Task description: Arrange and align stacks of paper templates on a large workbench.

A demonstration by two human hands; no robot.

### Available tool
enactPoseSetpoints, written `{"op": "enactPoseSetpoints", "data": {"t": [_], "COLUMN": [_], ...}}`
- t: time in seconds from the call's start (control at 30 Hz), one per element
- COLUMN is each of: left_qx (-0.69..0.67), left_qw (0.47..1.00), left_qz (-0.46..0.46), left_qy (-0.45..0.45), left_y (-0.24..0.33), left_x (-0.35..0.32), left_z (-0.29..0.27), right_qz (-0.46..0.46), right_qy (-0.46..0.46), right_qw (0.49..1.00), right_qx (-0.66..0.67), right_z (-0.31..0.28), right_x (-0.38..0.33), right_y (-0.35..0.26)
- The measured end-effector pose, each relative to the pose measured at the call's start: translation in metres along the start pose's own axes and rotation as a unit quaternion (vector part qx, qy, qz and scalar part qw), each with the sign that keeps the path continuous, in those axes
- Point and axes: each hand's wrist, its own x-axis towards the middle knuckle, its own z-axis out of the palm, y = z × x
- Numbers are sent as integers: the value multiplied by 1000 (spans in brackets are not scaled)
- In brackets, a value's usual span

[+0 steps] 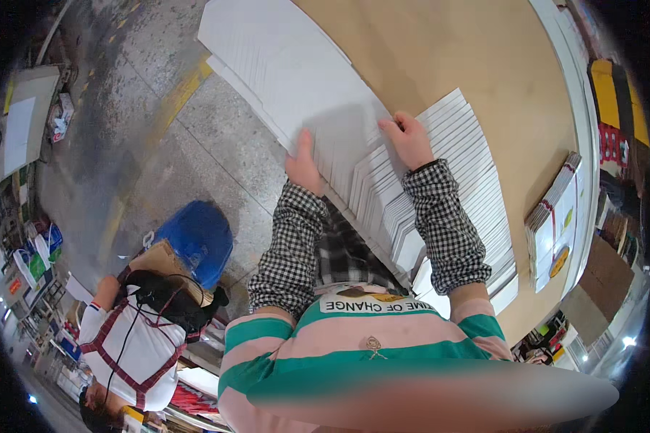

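Note:
A long fanned row of white flat card sheets [289, 61] lies along the left edge of the table and runs toward my body. My left hand [305, 167] grips the sheets at the table-edge side, its thumb on top and its other fingers mostly hidden. Across from it, my right hand [409, 141] is closed on the opposite edge of the sheets, fingers curled in. A second fanned stack of white card pieces [466, 166] spreads out to the right, partly under my right forearm.
The tan tabletop [513, 65] extends to the right, with a strapped bundle of printed cartons [554, 224] near its far right edge. On the left, a person in a white shirt [133, 343] sits by a blue plastic bin [198, 242]. Yellow lines mark the concrete floor [224, 130].

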Motion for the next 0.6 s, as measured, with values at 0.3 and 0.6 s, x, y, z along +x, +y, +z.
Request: {"op": "enactPoseSetpoints", "data": {"t": [0.3, 0.6], "left_qx": [67, 144], "left_qw": [997, 984], "left_qz": [26, 104], "left_qy": [37, 30], "left_y": [-13, -12], "left_x": [9, 0], "left_z": [-8, -4], "right_qz": [23, 70], "right_qy": [1, -69], "right_qw": [1000, 995], "right_qx": [-12, 30], "right_z": [0, -20], "right_x": [-3, -7], "right_y": [-5, -3]}}
